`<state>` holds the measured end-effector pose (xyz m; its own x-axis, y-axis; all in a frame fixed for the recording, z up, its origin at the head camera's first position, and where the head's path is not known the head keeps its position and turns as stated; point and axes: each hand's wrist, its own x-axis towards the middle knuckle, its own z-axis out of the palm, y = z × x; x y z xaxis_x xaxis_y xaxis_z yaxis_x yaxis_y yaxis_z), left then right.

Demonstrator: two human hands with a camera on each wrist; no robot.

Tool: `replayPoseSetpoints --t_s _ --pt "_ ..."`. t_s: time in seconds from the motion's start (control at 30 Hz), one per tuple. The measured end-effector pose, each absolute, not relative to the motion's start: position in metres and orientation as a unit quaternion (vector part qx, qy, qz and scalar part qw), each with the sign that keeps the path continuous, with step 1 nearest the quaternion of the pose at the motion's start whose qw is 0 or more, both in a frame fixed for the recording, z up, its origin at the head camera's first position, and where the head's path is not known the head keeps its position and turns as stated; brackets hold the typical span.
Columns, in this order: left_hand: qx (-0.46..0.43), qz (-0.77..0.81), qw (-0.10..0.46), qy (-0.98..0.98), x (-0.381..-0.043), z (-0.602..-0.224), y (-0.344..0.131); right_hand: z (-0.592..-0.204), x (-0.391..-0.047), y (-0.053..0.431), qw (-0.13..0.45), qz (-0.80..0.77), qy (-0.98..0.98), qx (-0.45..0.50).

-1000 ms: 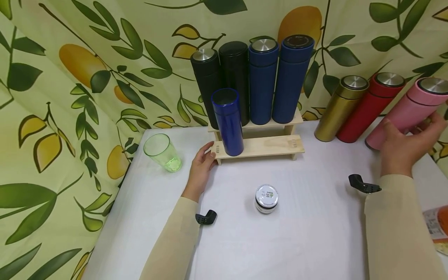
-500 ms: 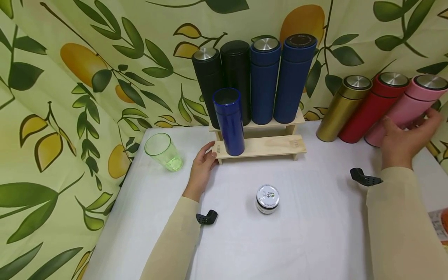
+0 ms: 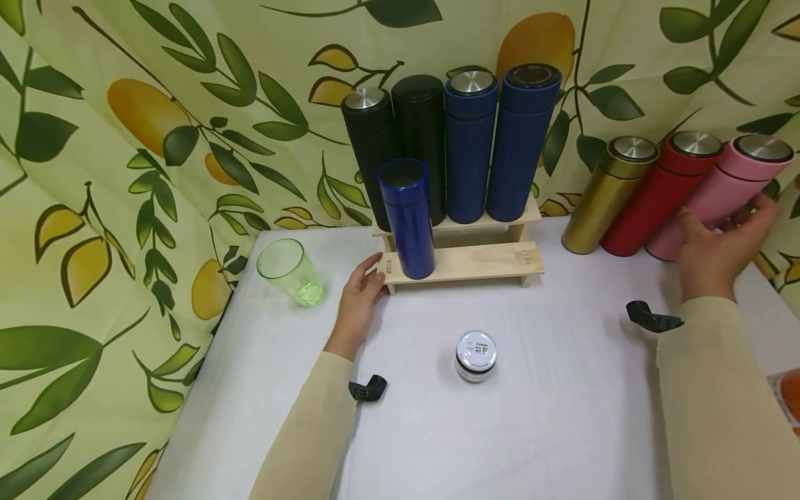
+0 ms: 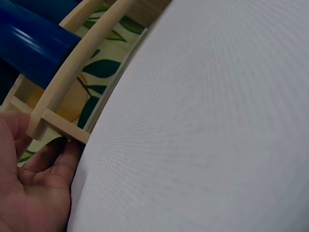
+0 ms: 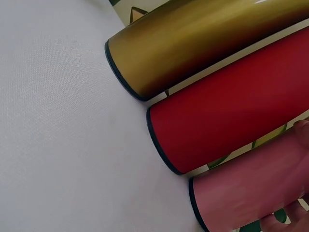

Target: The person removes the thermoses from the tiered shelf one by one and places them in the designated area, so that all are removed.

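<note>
My right hand [image 3: 719,257] grips the pink thermos [image 3: 737,177], which stands upright on the white table at the far right. Beside it are the red thermos [image 3: 662,191] and the gold thermos [image 3: 606,198]. In the right wrist view, a narrow gap separates the pink thermos [image 5: 241,186] from the red one [image 5: 222,111]. My left hand [image 3: 357,302] holds the left end of the two-step wooden rack [image 3: 478,261]; the left wrist view has thumb and fingers around that end. A shiny blue thermos [image 3: 409,226] stands on its lower step.
On the rack's upper step are two black thermoses [image 3: 420,146] and two dark blue thermoses [image 3: 469,149]. A green glass [image 3: 289,271] stands left, a small white-lidded jar [image 3: 476,354] in front. An orange-and-white item [image 3: 789,392] is cut off at right. Patterned cloth [image 3: 250,104] hangs behind.
My right hand has shifted the pink thermos left, closer to the red one, and it now stands straighter in line. The left hand and the rack have stayed put.
</note>
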<state>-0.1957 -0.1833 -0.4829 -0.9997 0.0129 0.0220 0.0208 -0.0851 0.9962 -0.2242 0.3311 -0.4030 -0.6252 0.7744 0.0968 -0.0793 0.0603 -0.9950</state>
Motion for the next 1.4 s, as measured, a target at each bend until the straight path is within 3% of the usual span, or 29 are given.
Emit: replayPoseSetpoints --t_s 0.43,0.73,1.03,1.4 --pt "-0.017 -0.738 0.005 -0.675 -0.195 -0.484 -0.184 -0.409 -0.214 0.333 0.291 0.600 -0.677 -0.312" --pt "-0.016 -0.736 0.005 -0.676 -0.193 -0.483 -0.184 -0.387 -0.192 0.309 0.342 0.558 -0.689 -0.311" --pt "-0.016 -0.735 0.005 -0.678 -0.193 -0.482 -0.185 -0.362 -0.178 0.290 0.421 0.587 -0.648 -0.241" --pt "-0.019 -0.734 0.004 -0.679 -0.194 -0.482 -0.184 -0.343 -0.166 0.257 0.414 0.685 -0.599 -0.030"
